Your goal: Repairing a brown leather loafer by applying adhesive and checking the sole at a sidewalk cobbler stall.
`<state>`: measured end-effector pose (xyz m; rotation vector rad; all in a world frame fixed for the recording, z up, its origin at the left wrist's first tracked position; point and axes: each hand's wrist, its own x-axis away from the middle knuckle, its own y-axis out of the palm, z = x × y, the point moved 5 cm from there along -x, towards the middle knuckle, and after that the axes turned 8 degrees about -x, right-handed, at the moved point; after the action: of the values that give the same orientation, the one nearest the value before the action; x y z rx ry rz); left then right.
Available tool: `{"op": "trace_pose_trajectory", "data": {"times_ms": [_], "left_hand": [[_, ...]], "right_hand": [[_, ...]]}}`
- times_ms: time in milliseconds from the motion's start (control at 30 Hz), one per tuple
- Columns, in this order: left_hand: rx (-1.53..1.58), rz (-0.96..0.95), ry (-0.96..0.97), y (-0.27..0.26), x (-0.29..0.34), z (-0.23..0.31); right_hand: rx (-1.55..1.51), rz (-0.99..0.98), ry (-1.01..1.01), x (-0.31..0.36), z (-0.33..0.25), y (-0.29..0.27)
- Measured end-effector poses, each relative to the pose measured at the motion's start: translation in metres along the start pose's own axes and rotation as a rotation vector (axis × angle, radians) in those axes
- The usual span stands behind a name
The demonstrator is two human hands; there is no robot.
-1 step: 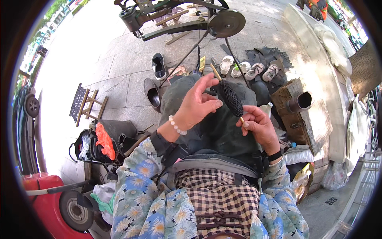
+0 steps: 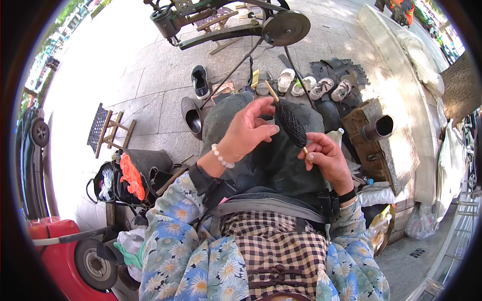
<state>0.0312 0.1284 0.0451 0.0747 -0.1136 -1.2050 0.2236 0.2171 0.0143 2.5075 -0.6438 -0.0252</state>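
Observation:
A spindle of black thread (image 2: pixel 290 123), wound thick around a thin pale stick, slants above my lap. My right hand (image 2: pixel 327 159) pinches the lower end of the stick between thumb and fingers. Beside the upper part of the winding is my left hand (image 2: pixel 247 126), its fingers bent and its thumb apart from them. Its fingertips are close to the stick; whether they touch it or a strand I cannot make out. A dark grey apron (image 2: pixel 226 118) covers my knees below both hands.
A hand-cranked sewing machine (image 2: pixel 221 36) stands ahead. Several shoes, including a dark sneaker (image 2: pixel 200 83) and a brown loafer (image 2: pixel 192 118), lie on the paving. A wooden box (image 2: pixel 364 131) is at right; a folding stool (image 2: pixel 109 131) and a black bag (image 2: pixel 108 183) are at left.
My left fingers and thumb have shifted very slightly. The right hand and the thread spindle stay in place.

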Motion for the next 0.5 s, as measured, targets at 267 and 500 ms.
{"op": "trace_pose_trajectory", "data": {"times_ms": [267,500], "left_hand": [[-0.230,0.025,-0.118,-0.040,0.014,-0.002],[-0.462,0.055,0.071,-0.046,0.024,0.034]], "right_hand": [[0.343,0.194,-0.055,0.006,-0.017,-0.017],[0.997,0.568,-0.365,0.046,-0.042,-0.049]]}}
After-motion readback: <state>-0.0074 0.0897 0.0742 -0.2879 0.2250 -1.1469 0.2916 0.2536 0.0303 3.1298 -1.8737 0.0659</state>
